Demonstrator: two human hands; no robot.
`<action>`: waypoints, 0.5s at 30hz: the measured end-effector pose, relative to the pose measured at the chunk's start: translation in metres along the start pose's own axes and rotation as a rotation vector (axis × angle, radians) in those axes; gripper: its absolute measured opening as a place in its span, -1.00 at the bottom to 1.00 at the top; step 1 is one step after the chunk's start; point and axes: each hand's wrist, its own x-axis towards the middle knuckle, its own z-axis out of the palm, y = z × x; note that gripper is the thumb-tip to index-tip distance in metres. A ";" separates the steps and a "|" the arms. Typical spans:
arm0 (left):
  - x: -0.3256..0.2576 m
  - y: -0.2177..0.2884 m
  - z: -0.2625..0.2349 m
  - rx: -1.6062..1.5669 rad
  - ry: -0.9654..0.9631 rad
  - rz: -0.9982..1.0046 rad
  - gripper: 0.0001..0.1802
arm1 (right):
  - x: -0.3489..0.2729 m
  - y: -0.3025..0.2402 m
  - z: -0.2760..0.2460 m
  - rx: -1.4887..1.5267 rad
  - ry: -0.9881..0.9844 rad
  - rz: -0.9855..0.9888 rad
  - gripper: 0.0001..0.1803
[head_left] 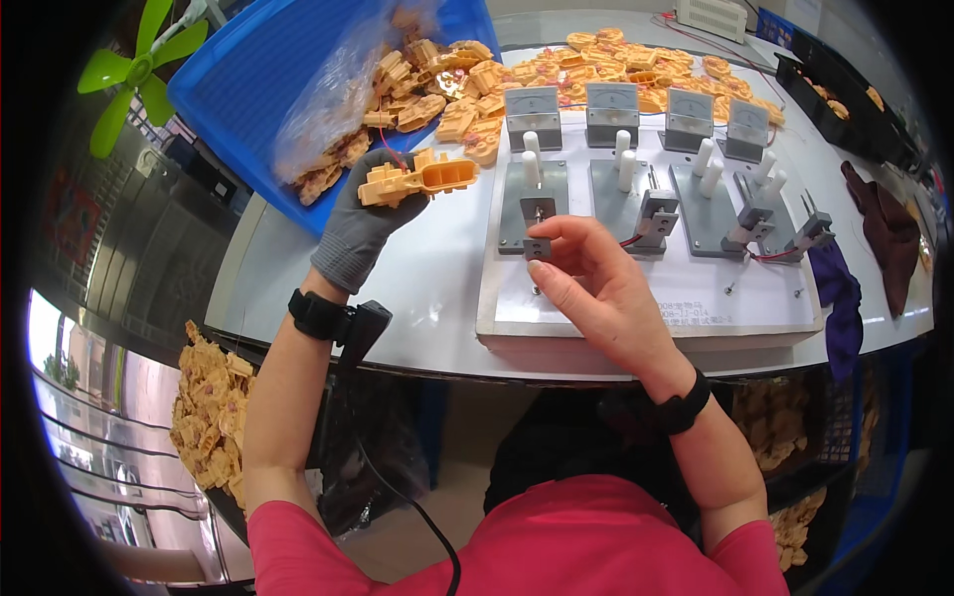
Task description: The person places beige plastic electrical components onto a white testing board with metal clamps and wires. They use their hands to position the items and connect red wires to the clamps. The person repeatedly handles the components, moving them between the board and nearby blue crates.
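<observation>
My left hand (370, 221), in a grey knitted glove, grips a yellow plastic housing (445, 176) with an open oblong cavity. A thin red wire rises from that piece. My bare right hand (606, 298) is at the leftmost station of a white test board (586, 323); its thumb and index finger close around a small grey metal block (538, 248). Behind the block, two white posts (531, 159) stand on a grey base plate (510, 214). An analog meter (533, 105) sits at the back of this station.
Similar stations with grey plates (621, 194) and meters (689, 111) continue rightward. A blue bin (248, 74) of yellow parts leans at the far left. More yellow parts (636, 65) are heaped behind the meters. Dark cloths (884, 233) lie right; a green fan (139, 70) stands far left.
</observation>
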 end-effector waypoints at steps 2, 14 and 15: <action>0.005 0.000 0.001 0.011 0.000 0.008 -0.54 | -0.001 -0.003 0.000 -0.034 0.006 0.000 -0.64; 0.071 0.027 0.051 0.881 -0.169 0.765 -0.59 | -0.002 -0.005 0.000 -0.037 -0.004 -0.010 -0.64; 0.070 0.036 0.056 0.921 -0.216 0.812 -0.59 | -0.001 -0.005 -0.002 -0.060 0.002 -0.029 -0.63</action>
